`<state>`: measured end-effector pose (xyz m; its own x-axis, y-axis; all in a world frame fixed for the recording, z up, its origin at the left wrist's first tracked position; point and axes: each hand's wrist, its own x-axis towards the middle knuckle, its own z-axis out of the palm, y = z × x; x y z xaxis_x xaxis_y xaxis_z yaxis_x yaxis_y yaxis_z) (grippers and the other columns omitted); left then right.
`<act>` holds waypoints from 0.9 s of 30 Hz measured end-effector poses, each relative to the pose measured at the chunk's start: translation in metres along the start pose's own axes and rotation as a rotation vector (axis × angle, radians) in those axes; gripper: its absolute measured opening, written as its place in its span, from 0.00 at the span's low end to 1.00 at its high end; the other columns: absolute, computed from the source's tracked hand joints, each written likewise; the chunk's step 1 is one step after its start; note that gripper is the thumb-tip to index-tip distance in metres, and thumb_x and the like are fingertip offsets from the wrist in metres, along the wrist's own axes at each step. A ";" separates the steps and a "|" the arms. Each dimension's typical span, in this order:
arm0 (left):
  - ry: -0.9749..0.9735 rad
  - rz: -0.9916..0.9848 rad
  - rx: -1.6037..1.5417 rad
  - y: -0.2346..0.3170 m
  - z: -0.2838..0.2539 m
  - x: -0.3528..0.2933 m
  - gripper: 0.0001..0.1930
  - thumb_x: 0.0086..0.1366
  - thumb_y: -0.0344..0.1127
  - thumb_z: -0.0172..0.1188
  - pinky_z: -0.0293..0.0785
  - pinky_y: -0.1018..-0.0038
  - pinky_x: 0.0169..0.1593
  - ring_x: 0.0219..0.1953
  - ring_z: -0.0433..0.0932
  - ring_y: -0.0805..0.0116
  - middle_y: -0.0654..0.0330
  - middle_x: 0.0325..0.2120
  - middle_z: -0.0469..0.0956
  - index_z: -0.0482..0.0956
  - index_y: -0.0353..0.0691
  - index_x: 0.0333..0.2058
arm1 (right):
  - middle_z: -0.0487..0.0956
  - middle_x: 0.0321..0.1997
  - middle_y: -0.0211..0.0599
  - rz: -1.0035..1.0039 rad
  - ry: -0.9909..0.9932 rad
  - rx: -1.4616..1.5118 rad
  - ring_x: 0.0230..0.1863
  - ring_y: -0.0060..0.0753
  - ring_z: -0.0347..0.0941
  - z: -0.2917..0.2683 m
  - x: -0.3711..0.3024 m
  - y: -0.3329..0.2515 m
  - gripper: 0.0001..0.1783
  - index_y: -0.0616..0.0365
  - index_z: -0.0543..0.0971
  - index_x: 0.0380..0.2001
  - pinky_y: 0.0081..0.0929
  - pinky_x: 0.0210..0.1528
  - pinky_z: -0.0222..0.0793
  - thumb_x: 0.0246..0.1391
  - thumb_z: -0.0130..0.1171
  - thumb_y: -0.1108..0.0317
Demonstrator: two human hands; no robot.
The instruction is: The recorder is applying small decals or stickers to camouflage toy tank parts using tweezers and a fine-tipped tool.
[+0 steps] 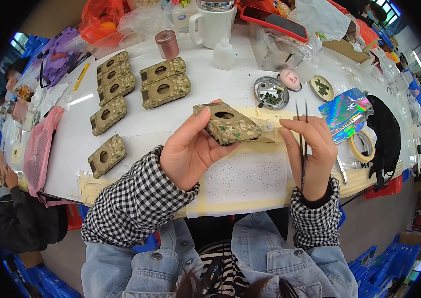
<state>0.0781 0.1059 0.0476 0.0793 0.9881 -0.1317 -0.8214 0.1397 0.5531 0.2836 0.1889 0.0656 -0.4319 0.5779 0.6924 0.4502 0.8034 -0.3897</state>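
My left hand (183, 151) holds a camouflage-painted toy tank hull (240, 130), tilted, with a round hole in its top. Fingers and thumb grip its left end and underside. In my right hand (321, 151) is a pair of dark tweezers (302, 159), points upward and apart. That hand's thumb and forefinger are brought close together near the hull's right end; I cannot make out whether anything small is between them. Under both hands lies a white sheet (240, 184) dotted with small specks. Similar hulls (108, 115) stand in two groups to the left, one hull (107, 156) apart from them.
A round metal tin (257, 90) and a pale dish (315, 92) hold small green parts. To the right are a shiny holographic pouch (344, 114) and a tape roll (353, 149). A white mug (213, 25), small bottle (223, 54) and red-cased phone (275, 24) line the back.
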 end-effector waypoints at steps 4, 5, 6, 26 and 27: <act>-0.012 -0.016 0.002 0.000 0.000 -0.001 0.24 0.71 0.42 0.37 0.71 0.68 0.57 0.54 0.70 0.58 0.50 0.54 0.66 0.55 0.33 0.59 | 0.74 0.25 0.39 -0.014 0.154 0.108 0.31 0.35 0.69 -0.012 0.005 -0.010 0.10 0.61 0.79 0.32 0.30 0.41 0.68 0.42 0.64 0.79; -0.021 -0.021 0.002 0.000 -0.001 -0.002 0.24 0.71 0.42 0.37 0.71 0.68 0.57 0.55 0.70 0.58 0.50 0.54 0.65 0.54 0.33 0.59 | 0.74 0.26 0.39 -0.005 0.162 0.200 0.31 0.34 0.69 -0.013 0.005 -0.013 0.10 0.61 0.78 0.33 0.30 0.43 0.68 0.43 0.63 0.80; -0.014 -0.030 -0.001 0.000 0.000 -0.001 0.23 0.70 0.42 0.38 0.71 0.68 0.56 0.53 0.71 0.59 0.51 0.52 0.67 0.56 0.35 0.58 | 0.74 0.26 0.39 0.004 0.171 0.289 0.31 0.33 0.69 -0.015 0.006 -0.015 0.11 0.61 0.78 0.34 0.31 0.46 0.69 0.44 0.62 0.80; -0.073 -0.104 0.059 -0.001 0.010 -0.004 0.25 0.69 0.44 0.41 0.68 0.66 0.57 0.55 0.69 0.61 0.51 0.54 0.65 0.54 0.36 0.59 | 0.75 0.30 0.32 0.196 -0.121 0.761 0.31 0.18 0.68 0.003 0.013 -0.030 0.05 0.64 0.75 0.35 0.16 0.35 0.63 0.55 0.56 0.75; -0.072 -0.104 0.057 -0.001 0.010 -0.004 0.25 0.69 0.44 0.41 0.68 0.66 0.57 0.55 0.69 0.61 0.51 0.54 0.65 0.54 0.36 0.59 | 0.75 0.30 0.32 0.195 -0.118 0.762 0.31 0.18 0.68 0.004 0.013 -0.030 0.05 0.64 0.76 0.35 0.16 0.35 0.63 0.55 0.56 0.75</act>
<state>0.0839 0.1028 0.0558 0.2040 0.9700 -0.1325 -0.7733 0.2427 0.5858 0.2615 0.1731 0.0843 -0.4994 0.6957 0.5164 -0.1138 0.5382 -0.8351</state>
